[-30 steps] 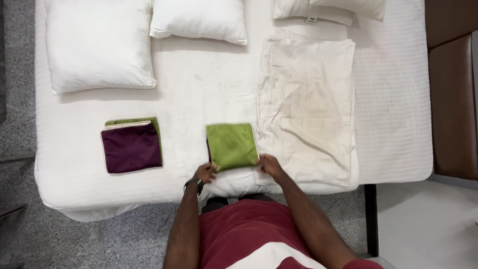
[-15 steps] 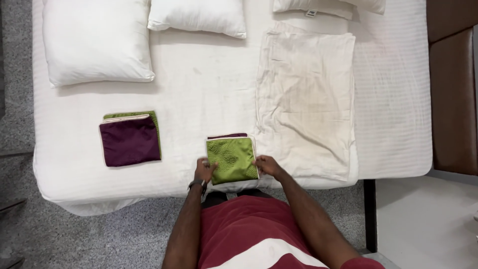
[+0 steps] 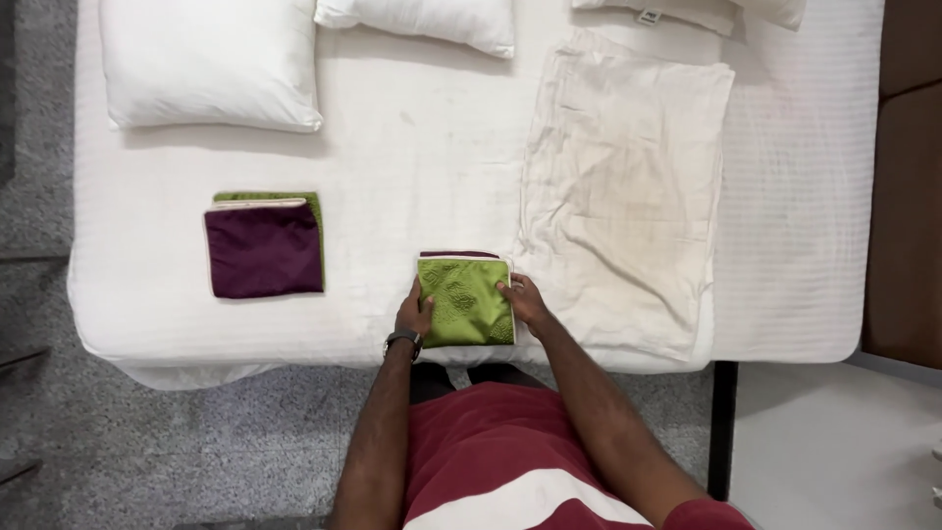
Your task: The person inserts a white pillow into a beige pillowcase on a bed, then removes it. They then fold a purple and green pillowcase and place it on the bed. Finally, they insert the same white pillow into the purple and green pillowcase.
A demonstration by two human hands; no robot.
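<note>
1. A folded green pillow cover (image 3: 464,301) is kept flat on the white bed (image 3: 412,167), close to its near edge and just in front of the person.
2. The left hand (image 3: 415,311) is laid against the left edge of the cover, fingers spread and pressing, not clenched. The right hand (image 3: 522,298) is set at its right edge, fingertips on the white piping. It seems the fold is squared from both sides in this way.
3. A dark purple layer is seen under the green one along the far edge.
4. A second folded cover, purple (image 3: 263,249) with green below, is placed well apart to the left.
5. A cream pillowcase (image 3: 628,186) is spread flat just to the right.
6. A small white tag (image 3: 649,16) is seen on the pillow at the far edge; nothing on it can be made out.
</note>
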